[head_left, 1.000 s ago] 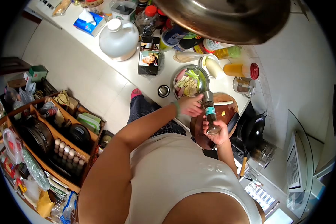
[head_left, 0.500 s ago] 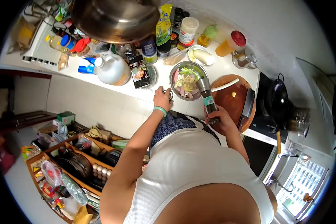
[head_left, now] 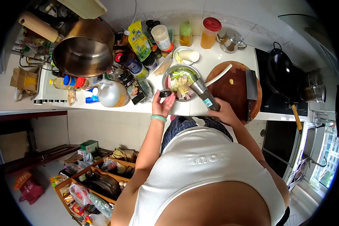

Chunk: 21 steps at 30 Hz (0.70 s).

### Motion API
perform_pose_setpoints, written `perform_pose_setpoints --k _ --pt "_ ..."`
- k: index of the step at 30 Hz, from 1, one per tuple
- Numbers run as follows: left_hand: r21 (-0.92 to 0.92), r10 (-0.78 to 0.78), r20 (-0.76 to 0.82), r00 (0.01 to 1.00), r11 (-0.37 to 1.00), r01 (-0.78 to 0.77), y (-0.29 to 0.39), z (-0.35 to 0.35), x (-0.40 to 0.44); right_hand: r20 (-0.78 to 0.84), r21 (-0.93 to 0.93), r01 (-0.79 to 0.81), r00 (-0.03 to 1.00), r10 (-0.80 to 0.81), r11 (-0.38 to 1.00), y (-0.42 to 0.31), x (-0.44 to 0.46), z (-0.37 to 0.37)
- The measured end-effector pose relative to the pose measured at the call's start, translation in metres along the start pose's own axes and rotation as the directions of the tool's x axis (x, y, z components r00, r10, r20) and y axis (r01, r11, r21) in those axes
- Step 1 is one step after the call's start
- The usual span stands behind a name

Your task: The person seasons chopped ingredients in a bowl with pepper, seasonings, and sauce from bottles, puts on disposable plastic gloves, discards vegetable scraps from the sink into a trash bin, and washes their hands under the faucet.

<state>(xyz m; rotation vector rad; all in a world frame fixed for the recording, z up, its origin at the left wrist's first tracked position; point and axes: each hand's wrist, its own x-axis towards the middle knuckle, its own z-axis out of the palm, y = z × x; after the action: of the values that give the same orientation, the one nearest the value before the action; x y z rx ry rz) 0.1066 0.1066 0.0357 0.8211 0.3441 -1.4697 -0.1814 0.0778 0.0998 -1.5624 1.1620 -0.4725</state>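
My right hand (head_left: 223, 110) is wrapped round the lower body of a pepper grinder (head_left: 207, 98). The grinder tilts so that its metal head reaches over the right rim of a steel bowl (head_left: 165, 82). In that bowl lie pink meat slices, green scallion pieces and chopped pale bits (head_left: 182, 86). My left hand (head_left: 162, 106), with a green bangle at its wrist, holds a round black cap (head_left: 165, 93) in its fingers, just left of the bowl. Near that hand a phone (head_left: 135, 90) leans against jars.
Right of the bowl, a round cutting board (head_left: 229, 88) carries a cleaver (head_left: 251, 90), a white stalk and a small yellow piece. Beyond is a black wok (head_left: 278, 75) on the stove. A white jug (head_left: 113, 93), a large pot (head_left: 84, 49) and several jars crowd the left.
The view has shifted and turned. My left hand has risen off the counter with the black cap and turned its palm upward. The grinder leans more, its head still over the bowl.
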Motion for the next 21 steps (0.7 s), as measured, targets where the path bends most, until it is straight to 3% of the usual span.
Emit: perform_pose_setpoints --k 1,3,7,10,12,14,16,21 --pt "-0.020 0.006 0.022 1.000 1.000 -0.005 -0.004 0.010 0.000 -0.012 0.006 0.063 0.998 -0.063 0.998 -0.008 -0.002 0.003" --pt "0.035 -0.046 0.123 0.991 0.999 0.041 -0.012 0.027 0.001 0.023 -0.043 0.038 0.999 -0.037 0.998 -0.016 -0.002 0.008" --pt "0.440 0.142 0.273 0.952 0.861 -0.255 -0.031 0.059 -0.020 0.035 -0.139 0.000 0.999 0.005 0.990 -0.031 -0.003 0.012" --pt "0.625 0.255 0.347 0.903 0.655 -0.425 -0.039 0.077 -0.033 0.023 -0.154 0.018 1.000 -0.015 0.988 -0.036 -0.003 0.012" --pt "0.754 0.277 0.482 0.831 0.353 -0.554 -0.032 0.073 -0.030 0.014 -0.158 0.032 0.999 -0.030 0.987 -0.039 -0.005 0.011" --pt "0.786 0.283 0.524 0.803 0.204 -0.584 -0.029 0.079 -0.037 0.011 -0.195 0.040 0.999 -0.038 0.980 -0.042 -0.006 0.010" --pt "0.680 0.348 0.684 0.641 0.011 -0.733 -0.028 0.077 -0.031 0.002 -0.172 0.040 0.999 -0.040 0.984 -0.044 -0.006 0.010" --pt "0.621 0.334 0.701 0.630 0.148 -0.769 -0.029 0.093 -0.041 -0.050 -0.159 0.080 0.995 -0.089 0.984 -0.042 -0.001 0.010"
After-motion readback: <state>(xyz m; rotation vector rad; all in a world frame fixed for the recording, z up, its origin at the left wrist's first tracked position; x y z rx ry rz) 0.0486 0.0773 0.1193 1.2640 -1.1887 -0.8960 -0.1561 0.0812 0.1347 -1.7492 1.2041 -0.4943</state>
